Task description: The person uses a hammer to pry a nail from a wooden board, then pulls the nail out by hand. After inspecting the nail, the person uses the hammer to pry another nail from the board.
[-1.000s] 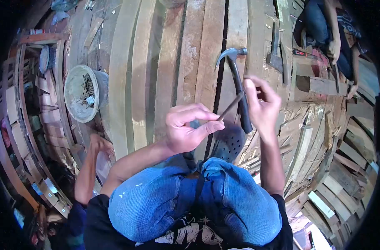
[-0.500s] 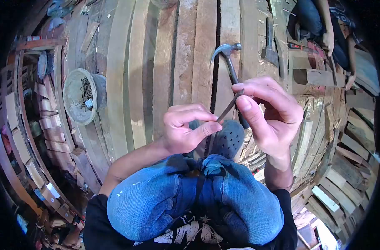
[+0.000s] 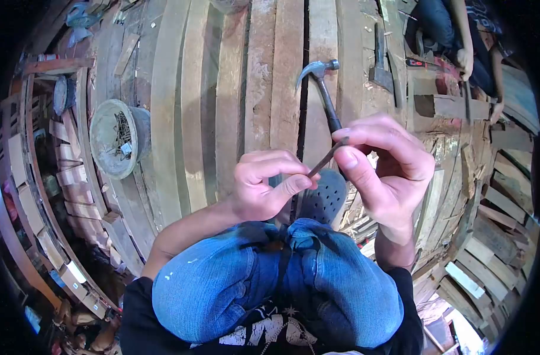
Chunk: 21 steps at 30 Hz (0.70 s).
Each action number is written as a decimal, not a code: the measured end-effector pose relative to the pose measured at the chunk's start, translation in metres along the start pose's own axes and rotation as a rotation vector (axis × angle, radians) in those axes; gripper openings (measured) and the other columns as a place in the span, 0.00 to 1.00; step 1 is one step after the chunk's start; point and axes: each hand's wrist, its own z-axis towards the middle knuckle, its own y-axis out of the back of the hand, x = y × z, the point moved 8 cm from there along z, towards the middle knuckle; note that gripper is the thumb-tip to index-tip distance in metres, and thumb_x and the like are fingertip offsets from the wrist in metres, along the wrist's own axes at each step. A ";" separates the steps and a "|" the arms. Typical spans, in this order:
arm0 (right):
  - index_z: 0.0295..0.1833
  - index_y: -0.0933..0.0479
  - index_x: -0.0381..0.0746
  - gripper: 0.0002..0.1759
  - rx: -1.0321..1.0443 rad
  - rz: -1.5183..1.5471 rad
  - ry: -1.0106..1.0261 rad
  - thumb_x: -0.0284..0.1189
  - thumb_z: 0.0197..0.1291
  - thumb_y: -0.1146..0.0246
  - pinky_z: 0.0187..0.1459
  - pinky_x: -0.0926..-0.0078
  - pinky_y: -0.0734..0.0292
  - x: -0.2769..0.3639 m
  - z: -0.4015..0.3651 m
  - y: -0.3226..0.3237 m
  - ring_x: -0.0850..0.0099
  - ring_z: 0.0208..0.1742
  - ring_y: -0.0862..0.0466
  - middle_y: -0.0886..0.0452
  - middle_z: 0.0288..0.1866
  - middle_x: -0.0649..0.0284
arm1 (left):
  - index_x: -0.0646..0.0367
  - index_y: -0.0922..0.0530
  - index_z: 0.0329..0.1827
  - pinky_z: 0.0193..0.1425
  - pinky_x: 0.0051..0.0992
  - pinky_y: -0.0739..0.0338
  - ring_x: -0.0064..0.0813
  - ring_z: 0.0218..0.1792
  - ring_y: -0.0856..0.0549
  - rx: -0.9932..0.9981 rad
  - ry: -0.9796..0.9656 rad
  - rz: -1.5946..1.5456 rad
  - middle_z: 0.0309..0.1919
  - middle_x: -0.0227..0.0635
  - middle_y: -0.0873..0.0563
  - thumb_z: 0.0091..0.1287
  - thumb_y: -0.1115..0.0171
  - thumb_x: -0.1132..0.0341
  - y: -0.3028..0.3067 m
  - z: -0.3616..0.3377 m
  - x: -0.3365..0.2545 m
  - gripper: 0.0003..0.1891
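Between my two hands is a long dark nail (image 3: 327, 160), slanting up to the right above my knees. My left hand (image 3: 271, 182) pinches its lower end between thumb and forefinger. The thumb and fingers of my right hand (image 3: 391, 168) close on its upper end. A claw hammer (image 3: 324, 94) lies on the planks just beyond, the end of its handle hidden behind my right hand. To the left stands a pale bucket (image 3: 142, 135) with several nails (image 3: 123, 133) in it.
Long wooden planks (image 3: 193, 118) form the surface ahead. A hatchet (image 3: 381, 77) lies at the upper right, near another person's hand (image 3: 466, 61). A slatted wooden frame (image 3: 83, 142) stands left; wood pieces (image 3: 489, 260) are stacked right. My perforated shoe (image 3: 324, 198) rests below the nail.
The nail now slants less steeply, its upper end lower. My right hand has shifted slightly down and right; my left hand keeps nearly the same place. The other person's hand has moved a little.
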 end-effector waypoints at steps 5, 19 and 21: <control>0.44 0.15 0.34 0.16 -0.015 0.019 -0.185 0.25 0.48 0.24 0.26 0.85 0.31 -0.010 -0.006 0.003 0.79 0.30 0.19 0.16 0.31 0.64 | 0.67 0.15 0.37 0.35 0.25 0.19 0.29 0.31 0.11 0.026 0.010 0.015 0.31 0.41 0.11 0.65 0.33 0.73 -0.001 0.001 0.000 0.05; 0.36 0.15 0.34 0.06 0.000 0.000 -0.012 0.22 0.52 0.28 0.24 0.83 0.31 -0.005 -0.003 -0.002 0.78 0.27 0.19 0.15 0.29 0.61 | 0.65 0.14 0.37 0.34 0.24 0.21 0.27 0.30 0.13 0.072 0.042 0.011 0.30 0.38 0.11 0.68 0.34 0.70 -0.007 0.002 -0.001 0.06; 0.36 0.16 0.34 0.06 -0.017 0.002 -0.001 0.21 0.52 0.28 0.24 0.83 0.31 -0.004 -0.003 -0.002 0.78 0.26 0.19 0.16 0.29 0.61 | 0.65 0.14 0.37 0.34 0.24 0.21 0.27 0.30 0.13 0.076 0.054 0.006 0.30 0.38 0.11 0.68 0.34 0.70 -0.008 0.002 -0.002 0.06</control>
